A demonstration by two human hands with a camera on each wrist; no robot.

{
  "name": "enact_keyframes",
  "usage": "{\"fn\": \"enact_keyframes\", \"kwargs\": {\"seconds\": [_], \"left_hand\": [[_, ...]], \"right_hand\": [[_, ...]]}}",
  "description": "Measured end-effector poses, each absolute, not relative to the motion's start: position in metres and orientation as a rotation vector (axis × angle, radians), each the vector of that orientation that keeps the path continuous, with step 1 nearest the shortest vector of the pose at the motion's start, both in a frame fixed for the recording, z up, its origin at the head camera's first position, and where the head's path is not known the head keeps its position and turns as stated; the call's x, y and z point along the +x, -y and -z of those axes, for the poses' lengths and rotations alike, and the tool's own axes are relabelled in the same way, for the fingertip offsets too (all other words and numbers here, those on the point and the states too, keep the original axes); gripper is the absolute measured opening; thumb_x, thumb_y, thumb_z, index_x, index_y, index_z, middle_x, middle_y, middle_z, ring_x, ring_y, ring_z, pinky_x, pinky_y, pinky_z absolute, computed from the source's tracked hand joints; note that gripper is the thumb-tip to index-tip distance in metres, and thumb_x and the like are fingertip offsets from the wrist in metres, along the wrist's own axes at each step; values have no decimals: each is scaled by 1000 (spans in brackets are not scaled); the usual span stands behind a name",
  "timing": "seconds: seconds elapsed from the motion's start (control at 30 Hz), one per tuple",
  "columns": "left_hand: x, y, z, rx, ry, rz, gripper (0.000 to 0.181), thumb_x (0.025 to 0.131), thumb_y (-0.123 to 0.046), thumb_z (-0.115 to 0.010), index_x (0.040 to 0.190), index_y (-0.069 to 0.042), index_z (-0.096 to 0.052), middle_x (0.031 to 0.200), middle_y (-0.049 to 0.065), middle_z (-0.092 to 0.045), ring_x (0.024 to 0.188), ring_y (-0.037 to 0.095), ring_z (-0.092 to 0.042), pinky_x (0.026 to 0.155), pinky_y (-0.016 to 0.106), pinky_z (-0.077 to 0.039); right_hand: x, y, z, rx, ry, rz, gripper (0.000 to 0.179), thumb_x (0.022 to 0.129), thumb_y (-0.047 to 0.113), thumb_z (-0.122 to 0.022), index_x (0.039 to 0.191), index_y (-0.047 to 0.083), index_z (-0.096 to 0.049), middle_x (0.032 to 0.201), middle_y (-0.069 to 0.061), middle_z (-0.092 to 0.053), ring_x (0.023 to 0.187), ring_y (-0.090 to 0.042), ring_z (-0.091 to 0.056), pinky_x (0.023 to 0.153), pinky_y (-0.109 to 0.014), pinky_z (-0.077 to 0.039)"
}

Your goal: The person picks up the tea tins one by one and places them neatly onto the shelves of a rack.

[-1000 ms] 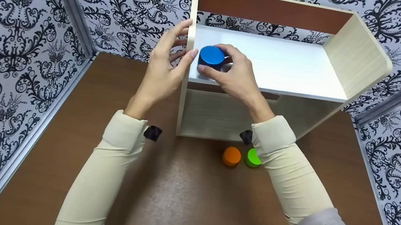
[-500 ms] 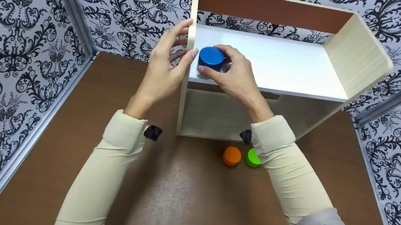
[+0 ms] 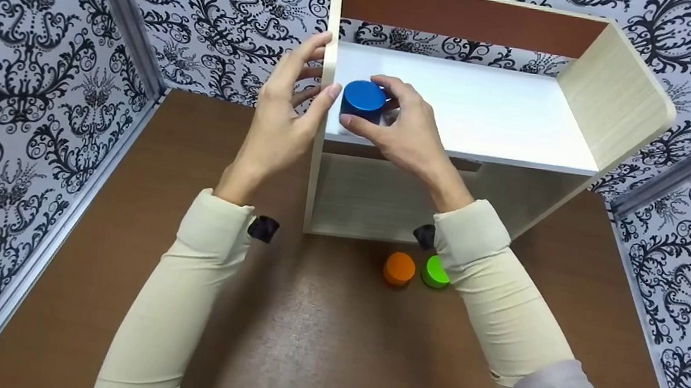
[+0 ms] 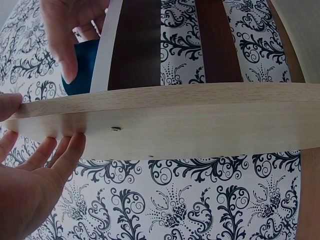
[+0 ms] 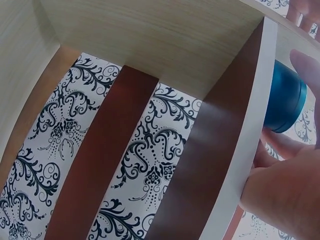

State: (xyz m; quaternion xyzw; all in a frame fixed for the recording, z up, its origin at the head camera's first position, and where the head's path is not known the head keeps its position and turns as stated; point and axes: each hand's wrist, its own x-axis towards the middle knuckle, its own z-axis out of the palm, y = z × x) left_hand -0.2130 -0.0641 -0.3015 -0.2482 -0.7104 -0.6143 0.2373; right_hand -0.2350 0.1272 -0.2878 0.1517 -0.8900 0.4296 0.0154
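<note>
A blue cylinder (image 3: pixel 364 97) with a smooth round top stands upright on the white shelf board (image 3: pixel 491 113), close to the left side panel (image 3: pixel 319 152) of a small wooden shelf unit. My right hand (image 3: pixel 408 126) holds it, thumb at the front and fingers round the far right side. In the right wrist view the blue cylinder (image 5: pixel 285 97) sits at the board's edge, between thumb and fingers. My left hand (image 3: pixel 287 106) grips the side panel's front edge, thumb on the inner side and fingers along the outside, as the left wrist view also shows.
On the brown floor (image 3: pixel 303 339) in front of the unit stand an orange cylinder (image 3: pixel 399 269) and a green cylinder (image 3: pixel 436 273), the green one partly behind the right sleeve. The lower compartment (image 3: pixel 377 201) faces forward. Patterned walls (image 3: pixel 19 85) enclose the space behind and at both sides.
The blue cylinder has shifted very slightly left within my right hand's hold. Both hands stay practically in place.
</note>
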Motion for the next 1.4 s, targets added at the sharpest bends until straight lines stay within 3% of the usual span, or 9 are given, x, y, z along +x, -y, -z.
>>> {"fn": "enact_keyframes", "kwargs": {"seconds": [0.23,0.63,1.03,1.4], "left_hand": [[-214,64,302,-698,1939,1670,50,100,-4,-62,148,-7,-48,134,13,-53,118,26,-59,101,33,-56],[-214,64,303,-702,1941,1648,52,99,-4,-62,149,-7,-47,135,12,-53,118,26,-59,100,34,-57],[-213,66,303,-715,1922,1636,52,99,-2,-62,148,-6,-48,133,13,-54,116,26,-59,99,34,-58],[-213,64,303,-701,1932,1649,52,99,-3,-62,149,-7,-48,134,13,-53,117,26,-59,99,33,-57]], "right_hand": [[-226,-137,289,479,2691,-1345,79,85,43,-82,148,10,-48,132,-9,-55,113,-20,-55,101,-30,-51],[-192,-168,314,689,2388,-1190,64,85,34,-84,136,3,-60,120,-11,-60,109,-20,-57,90,-37,-54],[-170,-189,343,845,2385,-913,58,88,31,-81,136,7,-60,124,-12,-58,118,-23,-51,102,-40,-48],[-157,-206,373,902,2394,-770,58,86,29,-83,134,7,-60,118,-12,-60,107,-28,-52,94,-40,-51]]}}
